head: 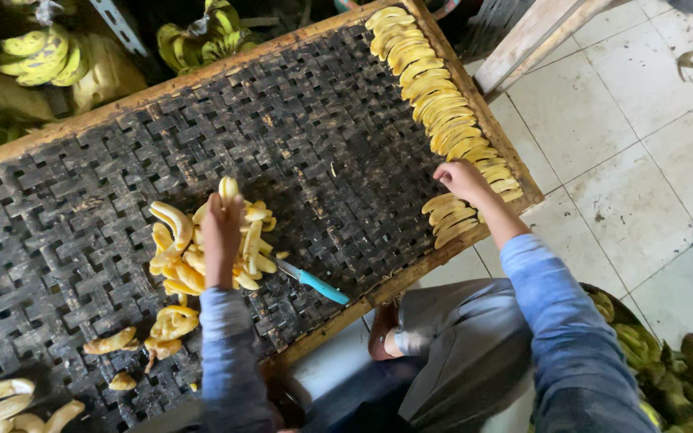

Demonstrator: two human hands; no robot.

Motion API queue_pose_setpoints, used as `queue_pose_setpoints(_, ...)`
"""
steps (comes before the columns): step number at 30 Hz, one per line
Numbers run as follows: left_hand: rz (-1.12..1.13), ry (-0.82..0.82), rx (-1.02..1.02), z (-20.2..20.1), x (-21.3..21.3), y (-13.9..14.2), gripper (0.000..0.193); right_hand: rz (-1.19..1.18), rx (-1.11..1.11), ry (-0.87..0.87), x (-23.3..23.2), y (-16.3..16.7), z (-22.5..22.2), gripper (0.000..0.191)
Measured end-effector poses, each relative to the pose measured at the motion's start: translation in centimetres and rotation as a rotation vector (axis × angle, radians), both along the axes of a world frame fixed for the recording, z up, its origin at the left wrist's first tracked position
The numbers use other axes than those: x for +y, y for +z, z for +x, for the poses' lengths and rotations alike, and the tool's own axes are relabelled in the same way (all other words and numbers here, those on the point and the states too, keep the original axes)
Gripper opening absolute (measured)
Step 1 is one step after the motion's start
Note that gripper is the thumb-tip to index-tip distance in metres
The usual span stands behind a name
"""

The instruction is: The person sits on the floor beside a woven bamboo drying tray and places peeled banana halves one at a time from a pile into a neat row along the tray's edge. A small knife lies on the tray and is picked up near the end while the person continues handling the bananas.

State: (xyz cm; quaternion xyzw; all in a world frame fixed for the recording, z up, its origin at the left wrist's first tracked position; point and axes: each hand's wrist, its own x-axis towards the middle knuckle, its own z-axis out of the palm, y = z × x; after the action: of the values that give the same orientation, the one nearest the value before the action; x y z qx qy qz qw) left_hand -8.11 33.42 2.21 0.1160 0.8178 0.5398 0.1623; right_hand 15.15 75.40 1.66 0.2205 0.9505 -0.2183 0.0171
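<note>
My left hand (221, 231) is shut on a peeled banana slice (228, 189) above a loose pile of yellow banana slices (186, 256) in the middle of a dark woven tray (314, 128). Over at the tray's right edge my right hand (460, 180) rests on a long neat row of laid-out banana slices (443, 112), fingers down on the slices near the row's lower end. A knife with a turquoise handle (321, 285) lies on the tray just right of the pile.
Bunches of green-yellow bananas (50, 56) sit beyond the tray's far edge. Banana peels (667, 361) fill a basket at the lower right. More slices (2, 401) lie at the tray's lower left. White tiled floor (627, 160) spreads to the right.
</note>
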Motion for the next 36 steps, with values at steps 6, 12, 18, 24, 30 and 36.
queue_pose_setpoints(6,0.943,0.004,-0.859,6.8,9.7,-3.7,0.028,-0.462,0.142,0.211,-9.7,1.1,-5.4,0.033)
queue_pose_setpoints(12,0.944,0.065,-0.814,12.2,14.7,-8.2,0.027,-0.155,0.185,0.39,-15.1,2.3,-6.1,0.057)
queue_pose_setpoints(18,0.848,0.15,-0.732,14.4,16.3,-8.6,0.025,-0.278,0.031,0.195,-14.2,2.0,-6.2,0.031)
queue_pose_setpoints(24,0.833,0.253,-0.946,14.1,15.3,-7.9,0.035,-0.46,-0.14,0.298,-6.6,1.6,-5.8,0.019)
queue_pose_setpoints(30,0.911,0.2,-1.04,13.5,14.4,-6.4,0.044,-0.349,-0.27,0.229,-0.9,1.4,-3.2,0.019)
queue_pose_setpoints(36,0.824,0.095,-1.037,13.9,15.2,-6.6,0.042,-0.339,-0.25,0.112,0.1,0.9,-1.9,0.017)
